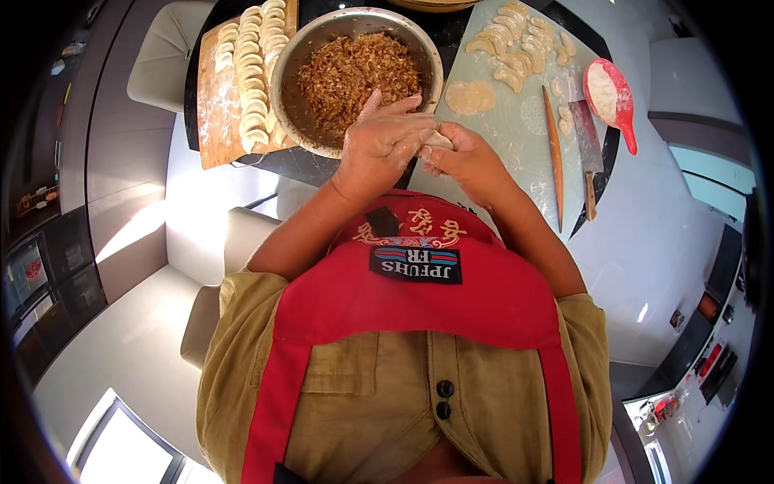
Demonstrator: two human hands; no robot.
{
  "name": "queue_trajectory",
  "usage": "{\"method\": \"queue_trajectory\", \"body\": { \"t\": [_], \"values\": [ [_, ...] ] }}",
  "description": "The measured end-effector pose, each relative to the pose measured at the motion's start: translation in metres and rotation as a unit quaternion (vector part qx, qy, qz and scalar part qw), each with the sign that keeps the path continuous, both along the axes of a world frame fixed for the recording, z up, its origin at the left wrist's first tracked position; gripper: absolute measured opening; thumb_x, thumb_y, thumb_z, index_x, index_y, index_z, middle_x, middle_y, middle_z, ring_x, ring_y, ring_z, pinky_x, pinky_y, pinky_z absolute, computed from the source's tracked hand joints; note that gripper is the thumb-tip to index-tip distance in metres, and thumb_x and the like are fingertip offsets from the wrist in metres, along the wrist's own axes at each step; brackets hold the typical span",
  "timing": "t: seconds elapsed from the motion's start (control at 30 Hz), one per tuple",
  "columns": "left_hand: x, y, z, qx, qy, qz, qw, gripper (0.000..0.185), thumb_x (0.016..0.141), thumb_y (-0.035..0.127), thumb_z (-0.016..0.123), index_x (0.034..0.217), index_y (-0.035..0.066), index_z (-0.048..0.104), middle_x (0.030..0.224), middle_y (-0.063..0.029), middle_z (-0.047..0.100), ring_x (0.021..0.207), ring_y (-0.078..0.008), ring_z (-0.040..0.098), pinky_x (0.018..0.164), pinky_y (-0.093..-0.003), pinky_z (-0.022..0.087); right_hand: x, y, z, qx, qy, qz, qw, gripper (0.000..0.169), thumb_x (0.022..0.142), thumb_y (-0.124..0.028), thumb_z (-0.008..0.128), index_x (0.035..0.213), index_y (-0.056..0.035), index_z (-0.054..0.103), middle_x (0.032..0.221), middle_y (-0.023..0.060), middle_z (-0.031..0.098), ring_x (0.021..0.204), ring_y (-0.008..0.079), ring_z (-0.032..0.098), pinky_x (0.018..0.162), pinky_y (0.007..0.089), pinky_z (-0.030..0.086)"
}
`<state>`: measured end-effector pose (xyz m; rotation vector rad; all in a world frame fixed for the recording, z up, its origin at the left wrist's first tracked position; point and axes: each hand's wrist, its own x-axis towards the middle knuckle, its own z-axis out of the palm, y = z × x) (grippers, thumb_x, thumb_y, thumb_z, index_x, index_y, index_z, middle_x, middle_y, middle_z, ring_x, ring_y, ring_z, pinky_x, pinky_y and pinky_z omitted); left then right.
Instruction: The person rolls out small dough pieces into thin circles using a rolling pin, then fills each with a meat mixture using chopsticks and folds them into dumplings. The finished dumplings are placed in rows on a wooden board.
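Flour dusts both hands, which meet at the near edge of a steel bowl (433,72) of minced filling (360,78). Between them is a pale dumpling (439,140), pinched in the fingers of my right hand (468,158). My left hand (384,138) touches it from the left, its palm turned partly down and some fingers spread over the bowl's rim. The hands hide part of the dumpling, so how far its edge is closed cannot be told. Right of the bowl, thin round dough wrappers (470,97) lie overlapping on a floured pale mat (502,136).
Rows of dumplings (251,78) stand on a wooden board (211,130) at the left. More dumplings (520,45) lie on the mat's far part. A tapered wooden rolling pin (553,160), a cleaver (586,136) and a red scoop of flour (626,118) are at the right.
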<state>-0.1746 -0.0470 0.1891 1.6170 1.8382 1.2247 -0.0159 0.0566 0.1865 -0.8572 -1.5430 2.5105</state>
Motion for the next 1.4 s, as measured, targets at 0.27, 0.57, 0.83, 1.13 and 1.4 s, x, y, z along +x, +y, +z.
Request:
{"method": "queue_trajectory", "body": {
  "t": [0.27, 0.57, 0.83, 1.13, 1.4],
  "values": [
    [-0.001, -0.002, 0.005, -0.01, 0.02, -0.007, 1.0, 0.022, 0.087, 0.02, 0.067, 0.106, 0.011, 0.072, 0.11, -0.0072, 0.07, 0.121, -0.0301, 0.057, 0.113, -0.0516, 0.022, 0.001, -0.001, 0.001, -0.056, 0.003, -0.025, 0.998, 0.033, 0.089, -0.015, 0.064, 0.118, -0.0012, 0.056, 0.101, 0.0021, 0.062, 0.083, 0.0088, 0.056, 0.075, 0.0241, 0.047],
    [-0.006, -0.001, 0.001, 0.007, 0.012, 0.001, 1.0, 0.022, 0.086, 0.016, 0.066, 0.106, 0.007, 0.072, 0.107, -0.0089, 0.071, 0.121, -0.0289, 0.057, 0.114, -0.0502, 0.021, -0.005, -0.002, -0.004, -0.105, 0.019, -0.038, 0.994, 0.033, 0.088, -0.015, 0.065, 0.117, -0.0021, 0.057, 0.102, 0.0031, 0.062, 0.084, 0.0088, 0.057, 0.075, 0.0244, 0.048],
    [-0.008, 0.003, -0.001, -0.023, -0.056, -0.013, 0.998, 0.023, 0.087, 0.016, 0.066, 0.106, 0.006, 0.071, 0.108, -0.0086, 0.071, 0.122, -0.028, 0.057, 0.114, -0.0496, 0.02, -0.008, -0.001, -0.001, -0.108, 0.024, -0.032, 0.993, 0.029, 0.089, -0.014, 0.065, 0.115, -0.0034, 0.057, 0.101, 0.0017, 0.061, 0.086, 0.0088, 0.056, 0.078, 0.0244, 0.047],
    [-0.008, 0.001, -0.001, -0.023, -0.005, 0.0, 1.0, 0.021, 0.087, 0.015, 0.066, 0.105, 0.007, 0.072, 0.108, -0.0072, 0.071, 0.126, -0.0268, 0.053, 0.114, -0.0492, 0.02, -0.01, -0.008, 0.003, -0.168, 0.013, -0.071, 0.983, 0.032, 0.091, -0.014, 0.061, 0.12, -0.0037, 0.055, 0.109, 0.0025, 0.061, 0.096, 0.0101, 0.058, 0.084, 0.0264, 0.047],
    [-0.012, 0.005, 0.011, -0.043, -0.031, -0.042, 0.998, 0.02, 0.087, 0.015, 0.065, 0.105, 0.007, 0.072, 0.108, -0.007, 0.071, 0.122, -0.027, 0.056, 0.115, -0.0503, 0.018, -0.011, -0.006, -0.005, -0.154, 0.038, -0.039, 0.987, 0.032, 0.094, -0.013, 0.056, 0.124, -0.0023, 0.052, 0.118, 0.0064, 0.059, 0.11, 0.0163, 0.058, 0.095, 0.0324, 0.047]
  ]
}}
